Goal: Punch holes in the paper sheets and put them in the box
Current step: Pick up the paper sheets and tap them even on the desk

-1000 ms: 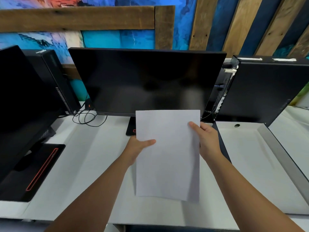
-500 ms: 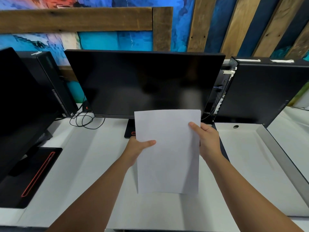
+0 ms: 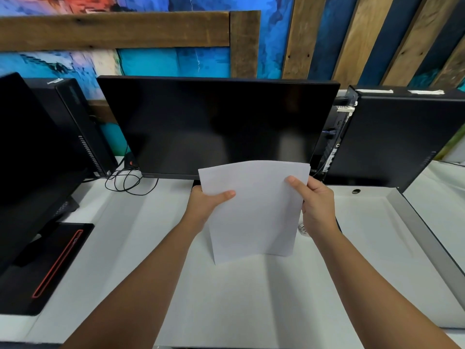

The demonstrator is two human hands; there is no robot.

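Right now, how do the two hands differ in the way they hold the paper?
The left hand pinches the paper at its left edge; the right hand pinches its right edge. The left hand's thumb lies nearly level across the sheet; the right hand's thumb slants up, closer to the top corner. Both have the thumb on the front.

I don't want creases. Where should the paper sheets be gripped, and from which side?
Grip the paper sheets at both long edges near the top, one hand from each side, thumbs in front, as the left hand and right hand do now. The stack is thin and limp, its top edge bowing, so two-sided support probably suits it best.
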